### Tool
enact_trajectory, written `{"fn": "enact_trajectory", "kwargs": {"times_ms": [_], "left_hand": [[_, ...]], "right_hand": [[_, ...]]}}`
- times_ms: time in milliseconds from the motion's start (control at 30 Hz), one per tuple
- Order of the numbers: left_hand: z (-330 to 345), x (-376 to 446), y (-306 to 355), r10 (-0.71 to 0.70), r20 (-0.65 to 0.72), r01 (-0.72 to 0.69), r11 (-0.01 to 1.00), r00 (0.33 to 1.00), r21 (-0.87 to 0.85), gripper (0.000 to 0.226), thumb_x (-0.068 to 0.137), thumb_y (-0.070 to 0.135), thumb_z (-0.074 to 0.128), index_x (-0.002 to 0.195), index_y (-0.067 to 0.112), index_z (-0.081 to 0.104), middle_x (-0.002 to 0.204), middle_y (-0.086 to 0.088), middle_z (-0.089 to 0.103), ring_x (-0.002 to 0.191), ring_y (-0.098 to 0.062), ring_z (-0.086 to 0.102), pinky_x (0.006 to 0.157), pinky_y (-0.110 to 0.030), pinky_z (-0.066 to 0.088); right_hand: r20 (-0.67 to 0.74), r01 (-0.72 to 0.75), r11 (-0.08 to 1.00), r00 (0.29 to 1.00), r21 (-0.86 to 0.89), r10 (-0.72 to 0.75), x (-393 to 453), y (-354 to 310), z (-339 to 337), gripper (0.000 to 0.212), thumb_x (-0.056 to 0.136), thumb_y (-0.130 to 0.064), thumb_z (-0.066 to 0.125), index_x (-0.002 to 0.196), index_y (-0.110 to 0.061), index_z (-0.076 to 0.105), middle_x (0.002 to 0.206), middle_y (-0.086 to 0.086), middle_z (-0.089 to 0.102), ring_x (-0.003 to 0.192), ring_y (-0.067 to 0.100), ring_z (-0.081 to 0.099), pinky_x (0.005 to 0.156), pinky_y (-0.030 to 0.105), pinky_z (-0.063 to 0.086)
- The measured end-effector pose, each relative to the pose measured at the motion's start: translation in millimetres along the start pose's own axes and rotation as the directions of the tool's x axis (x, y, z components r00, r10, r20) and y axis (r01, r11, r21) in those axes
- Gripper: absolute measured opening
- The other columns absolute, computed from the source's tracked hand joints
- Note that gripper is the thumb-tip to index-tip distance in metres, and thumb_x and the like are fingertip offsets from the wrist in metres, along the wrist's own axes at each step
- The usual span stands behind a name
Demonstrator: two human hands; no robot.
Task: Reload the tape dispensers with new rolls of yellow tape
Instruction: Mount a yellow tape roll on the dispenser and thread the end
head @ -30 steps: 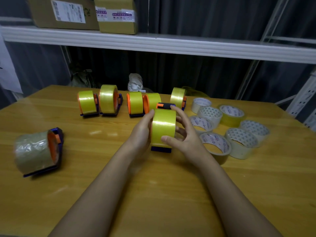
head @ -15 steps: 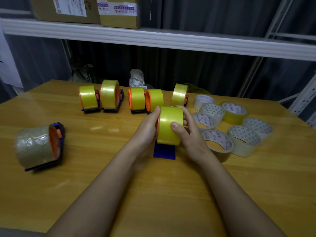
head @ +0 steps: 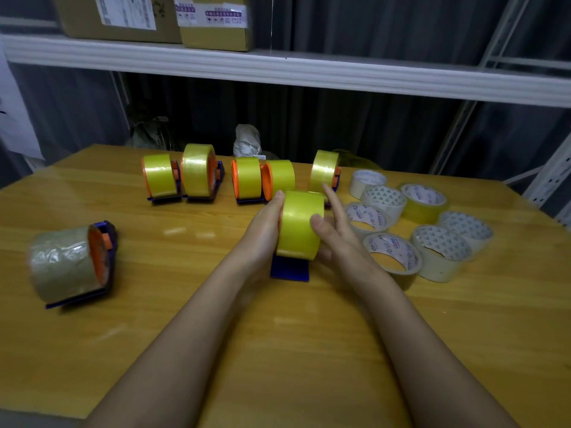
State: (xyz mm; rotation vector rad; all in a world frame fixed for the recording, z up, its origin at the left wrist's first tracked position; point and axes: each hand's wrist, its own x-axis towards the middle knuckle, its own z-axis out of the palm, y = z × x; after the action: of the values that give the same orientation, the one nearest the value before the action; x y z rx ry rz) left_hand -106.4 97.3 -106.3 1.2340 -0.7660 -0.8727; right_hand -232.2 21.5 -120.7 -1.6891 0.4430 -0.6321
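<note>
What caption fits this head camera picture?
Both hands hold a yellow tape roll on a blue dispenser.

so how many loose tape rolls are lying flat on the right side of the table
7, clustered right of the hands: back row; middle; front. More may be hidden behind the right hand.

Glossy wooden table (head: 154, 350) before dark curtains (head: 355, 125), white shelf (head: 278, 69) with cardboard boxes (head: 213, 21) overhead.
</note>
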Motion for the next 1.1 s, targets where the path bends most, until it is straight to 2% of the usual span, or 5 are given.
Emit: {"fn": "enact_trajectory", "kwargs": {"times_ms": [133, 567, 767, 967, 1100], "left_hand": [[0, -2, 1, -0.025, -0.047, 0.024, 0.999, 0.999, -0.025, 0.044, 0.101, 0.045, 0.03, 0.11, 0.019, 0.064, 0.096, -0.01, 0.071, 0.091, -0.025, 0.068, 0.082, -0.039, 0.052], [4, -5, -1, -0.098, -0.029, 0.096, 0.993, 0.995, -0.065, 0.043, 0.097, 0.048, 0.037, 0.109, 0.018, 0.067, 0.099, -0.013, 0.072, 0.095, -0.03, 0.068, 0.091, -0.046, 0.05], [1, -3, -9, -0.12, -0.029, 0.12, 0.993, 0.992, 0.009, 0.042, 0.097, 0.05, 0.038, 0.105, 0.023, 0.068, 0.098, -0.006, 0.074, 0.098, -0.023, 0.068, 0.091, -0.041, 0.05], [-1, -3, -4, -0.135, -0.072, 0.123, 0.981, 0.988, -0.15, 0.039, 0.099, 0.043, 0.036, 0.106, 0.019, 0.066, 0.099, -0.012, 0.072, 0.098, -0.031, 0.067, 0.092, -0.048, 0.049], [1, -3, -3, -0.157, -0.101, 0.139, 0.976, 0.982, -0.169, 0.044, 0.097, 0.046, 0.04, 0.118, 0.015, 0.063, 0.112, -0.018, 0.068, 0.107, -0.035, 0.063, 0.101, -0.055, 0.043]], "right_hand": [[0.015, 0.138, 0.981, 0.99, -0.134, -0.137, -4, -5, -3, 0.076, 0.074, -0.037, 0.072, 0.14, -0.044, 0.034, 0.135, -0.015, 0.04, 0.117, -0.001, 0.048, 0.08, 0.009, 0.047], [-0.143, -0.017, 0.992, 0.99, -0.123, 0.0, 0, -6, 0, 0.06, 0.075, -0.067, 0.052, 0.129, -0.041, 0.046, 0.106, -0.002, 0.061, 0.082, 0.004, 0.067, 0.067, 0.027, 0.058], [-0.133, -0.127, 0.99, 0.984, -0.057, 0.119, 1, -4, 2, 0.055, 0.085, -0.067, 0.043, 0.125, -0.031, 0.051, 0.103, 0.002, 0.065, 0.09, 0.019, 0.068, 0.07, 0.037, 0.06], [0.06, 0.152, 0.868, 0.988, -0.472, -0.14, -4, 6, -6, 0.096, 0.066, -0.067, 0.072, 0.14, -0.064, 0.011, 0.154, -0.021, 0.01, 0.14, 0.01, 0.025, 0.106, 0.041, 0.041], [0.07, 0.256, 0.804, 0.963, -0.536, -0.259, -2, 2, -7, 0.087, 0.069, -0.063, 0.071, 0.141, -0.055, 0.024, 0.148, -0.02, 0.023, 0.135, 0.007, 0.033, 0.103, 0.043, 0.046]]}}
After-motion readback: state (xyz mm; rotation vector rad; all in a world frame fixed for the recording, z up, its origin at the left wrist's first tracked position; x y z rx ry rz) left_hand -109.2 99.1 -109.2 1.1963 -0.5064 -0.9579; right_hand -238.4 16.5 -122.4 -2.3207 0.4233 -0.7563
